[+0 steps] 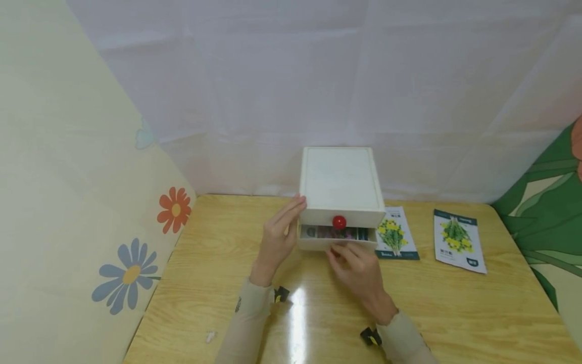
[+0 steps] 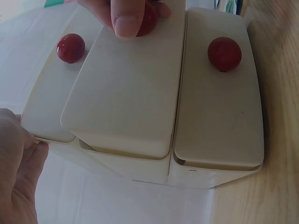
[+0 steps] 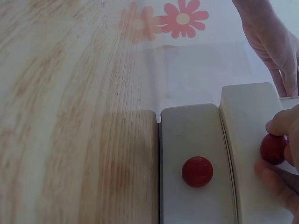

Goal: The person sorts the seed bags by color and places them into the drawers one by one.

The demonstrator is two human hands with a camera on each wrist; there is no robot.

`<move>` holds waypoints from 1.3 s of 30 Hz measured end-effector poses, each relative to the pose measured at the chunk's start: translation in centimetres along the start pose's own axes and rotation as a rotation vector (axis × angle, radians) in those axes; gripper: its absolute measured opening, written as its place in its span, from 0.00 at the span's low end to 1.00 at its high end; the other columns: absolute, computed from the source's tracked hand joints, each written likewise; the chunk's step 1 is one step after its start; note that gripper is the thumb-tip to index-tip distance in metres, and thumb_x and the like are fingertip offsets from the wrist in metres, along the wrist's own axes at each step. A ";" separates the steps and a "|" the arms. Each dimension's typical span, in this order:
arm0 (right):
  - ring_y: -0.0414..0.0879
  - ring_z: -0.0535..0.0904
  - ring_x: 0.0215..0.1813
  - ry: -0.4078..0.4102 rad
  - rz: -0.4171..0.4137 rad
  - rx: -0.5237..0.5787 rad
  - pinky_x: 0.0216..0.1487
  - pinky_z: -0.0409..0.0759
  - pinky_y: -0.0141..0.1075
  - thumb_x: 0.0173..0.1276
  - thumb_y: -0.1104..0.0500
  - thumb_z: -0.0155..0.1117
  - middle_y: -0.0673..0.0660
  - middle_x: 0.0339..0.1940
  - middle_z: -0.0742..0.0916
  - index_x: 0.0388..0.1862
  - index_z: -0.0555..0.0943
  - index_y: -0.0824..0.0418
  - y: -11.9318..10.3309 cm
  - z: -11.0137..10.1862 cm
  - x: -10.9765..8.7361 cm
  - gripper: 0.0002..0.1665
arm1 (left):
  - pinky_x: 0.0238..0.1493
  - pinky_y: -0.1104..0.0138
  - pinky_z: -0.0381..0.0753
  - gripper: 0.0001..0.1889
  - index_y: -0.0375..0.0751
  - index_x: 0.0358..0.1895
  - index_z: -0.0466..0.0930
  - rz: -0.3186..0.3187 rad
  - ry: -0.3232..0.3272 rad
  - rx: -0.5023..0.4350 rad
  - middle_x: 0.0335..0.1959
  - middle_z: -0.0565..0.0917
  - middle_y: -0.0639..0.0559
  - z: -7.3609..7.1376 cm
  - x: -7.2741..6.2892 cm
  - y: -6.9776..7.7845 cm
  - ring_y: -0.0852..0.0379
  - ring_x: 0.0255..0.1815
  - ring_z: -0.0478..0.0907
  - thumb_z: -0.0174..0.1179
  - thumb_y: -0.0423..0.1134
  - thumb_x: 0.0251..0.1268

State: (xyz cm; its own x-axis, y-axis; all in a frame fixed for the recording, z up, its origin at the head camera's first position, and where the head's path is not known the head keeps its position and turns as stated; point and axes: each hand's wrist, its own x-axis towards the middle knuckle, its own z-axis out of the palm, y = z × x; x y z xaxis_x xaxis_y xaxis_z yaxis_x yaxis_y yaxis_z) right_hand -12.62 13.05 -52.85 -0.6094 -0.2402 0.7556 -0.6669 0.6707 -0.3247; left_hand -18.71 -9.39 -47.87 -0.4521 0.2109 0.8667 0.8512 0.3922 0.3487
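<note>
A small white drawer cabinet (image 1: 341, 177) with red knobs stands against the draped cloth. Its middle drawer (image 2: 124, 93) sticks out, and colourful printed contents (image 1: 338, 232) show through the gap. My right hand (image 1: 359, 270) pinches that drawer's red knob (image 3: 273, 148) between thumb and fingers. With mostly straight fingers, my left hand (image 1: 278, 236) touches the cabinet's upper left front edge. The top drawer's knob (image 2: 71, 48) and the bottom drawer's knob (image 2: 224, 54) are untouched; both those drawers sit pushed in.
Right of the cabinet, a seed packet (image 1: 394, 235) with yellow flowers lies partly behind it. A second similar packet (image 1: 458, 241) lies farther right. A small white scrap (image 1: 211, 336) is on the wooden table (image 1: 182, 283) at the left front. Flower-printed walls flank the table.
</note>
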 end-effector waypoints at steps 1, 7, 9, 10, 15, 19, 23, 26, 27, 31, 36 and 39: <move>0.46 0.89 0.33 0.001 -0.001 -0.004 0.34 0.90 0.34 0.60 0.61 0.81 0.57 0.36 0.93 0.39 0.91 0.63 0.0 0.1 0.1 0.10 | 0.71 0.59 0.83 0.18 0.26 0.60 0.83 0.001 0.001 0.000 0.64 0.85 0.33 0.0 0.0 0.0 0.38 0.69 0.82 0.58 0.15 0.70; 0.47 0.89 0.34 0.016 -0.011 -0.020 0.35 0.91 0.38 0.58 0.61 0.82 0.58 0.35 0.92 0.38 0.91 0.64 0.2 0.3 0.4 0.11 | 0.70 0.59 0.83 0.18 0.27 0.60 0.84 0.004 0.012 0.008 0.63 0.85 0.33 -0.1 -0.1 -0.1 0.39 0.68 0.83 0.58 0.15 0.69; 0.48 0.88 0.33 0.019 -0.009 -0.015 0.34 0.90 0.37 0.58 0.62 0.82 0.58 0.34 0.92 0.39 0.91 0.64 0.2 0.4 0.5 0.11 | 0.70 0.59 0.83 0.18 0.27 0.59 0.84 0.004 0.013 0.010 0.63 0.86 0.34 -0.1 -0.2 -0.2 0.39 0.68 0.83 0.58 0.15 0.70; 0.47 0.88 0.32 0.020 -0.006 -0.013 0.33 0.90 0.36 0.58 0.62 0.82 0.58 0.34 0.92 0.39 0.91 0.64 0.2 0.4 0.5 0.11 | 0.70 0.60 0.83 0.18 0.27 0.60 0.84 0.005 0.012 0.009 0.63 0.86 0.33 -0.1 -0.2 -0.2 0.39 0.68 0.83 0.58 0.15 0.70; 0.45 0.84 0.28 0.039 -0.003 -0.005 0.28 0.85 0.32 0.57 0.64 0.82 0.57 0.31 0.91 0.39 0.91 0.65 0.3 0.5 0.6 0.11 | 0.70 0.60 0.83 0.18 0.27 0.60 0.83 0.009 0.009 0.012 0.63 0.85 0.33 -0.1 -0.1 -0.2 0.39 0.69 0.82 0.58 0.15 0.70; 0.44 0.84 0.28 0.063 -0.020 -0.018 0.27 0.84 0.31 0.57 0.65 0.82 0.56 0.30 0.90 0.39 0.91 0.65 0.6 0.8 0.7 0.11 | 0.70 0.60 0.83 0.18 0.27 0.60 0.83 0.011 0.004 0.010 0.64 0.85 0.33 -0.1 -0.1 -0.2 0.39 0.69 0.82 0.58 0.16 0.70; 0.45 0.85 0.29 0.059 -0.019 -0.027 0.28 0.85 0.32 0.58 0.64 0.82 0.57 0.31 0.90 0.39 0.91 0.65 0.9 1.0 0.7 0.10 | 0.70 0.59 0.83 0.18 0.27 0.60 0.83 0.012 0.002 0.005 0.63 0.85 0.34 0.0 -0.1 -0.1 0.39 0.69 0.82 0.58 0.16 0.70; 0.45 0.84 0.28 0.047 -0.004 -0.022 0.27 0.84 0.32 0.60 0.63 0.81 0.57 0.31 0.90 0.39 0.91 0.66 1.1 1.0 0.8 0.10 | 0.70 0.59 0.83 0.18 0.27 0.60 0.84 0.012 0.001 0.004 0.63 0.85 0.34 0.0 0.0 -0.1 0.39 0.69 0.82 0.58 0.16 0.70; 0.45 0.84 0.27 0.044 0.003 -0.019 0.26 0.84 0.32 0.60 0.63 0.81 0.57 0.31 0.90 0.40 0.91 0.66 1.1 1.0 0.8 0.10 | 0.70 0.59 0.83 0.18 0.27 0.60 0.84 0.012 0.001 0.005 0.63 0.85 0.34 0.0 0.0 -0.1 0.39 0.69 0.82 0.59 0.16 0.70; 0.44 0.83 0.26 0.038 0.019 -0.015 0.26 0.84 0.32 0.62 0.62 0.80 0.57 0.30 0.89 0.40 0.91 0.66 1.2 1.1 0.9 0.11 | 0.70 0.59 0.83 0.18 0.27 0.59 0.84 0.012 0.007 0.005 0.63 0.85 0.34 0.0 -0.1 0.0 0.38 0.69 0.82 0.59 0.16 0.70; 0.44 0.85 0.28 0.044 0.029 -0.005 0.28 0.86 0.33 0.61 0.62 0.81 0.57 0.31 0.90 0.41 0.91 0.66 1.2 1.2 1.1 0.11 | 0.70 0.59 0.83 0.18 0.26 0.59 0.84 0.010 0.007 0.001 0.63 0.85 0.33 0.0 -0.1 0.0 0.39 0.69 0.82 0.59 0.16 0.70; 0.44 0.85 0.28 0.058 0.023 -0.002 0.28 0.86 0.32 0.60 0.64 0.82 0.57 0.30 0.90 0.40 0.91 0.67 1.3 1.3 1.2 0.11 | 0.70 0.59 0.83 0.17 0.26 0.59 0.84 0.008 0.006 -0.001 0.63 0.85 0.33 -0.1 -0.1 0.0 0.39 0.69 0.82 0.59 0.16 0.70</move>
State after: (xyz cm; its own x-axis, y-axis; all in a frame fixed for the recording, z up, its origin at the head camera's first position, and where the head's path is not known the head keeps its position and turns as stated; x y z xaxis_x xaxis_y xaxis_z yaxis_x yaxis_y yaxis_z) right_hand -14.76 12.69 -53.15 -0.5984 -0.1835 0.7799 -0.6523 0.6768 -0.3412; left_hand -18.65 -9.48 -47.97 -0.4440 0.2081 0.8715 0.8550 0.3894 0.3426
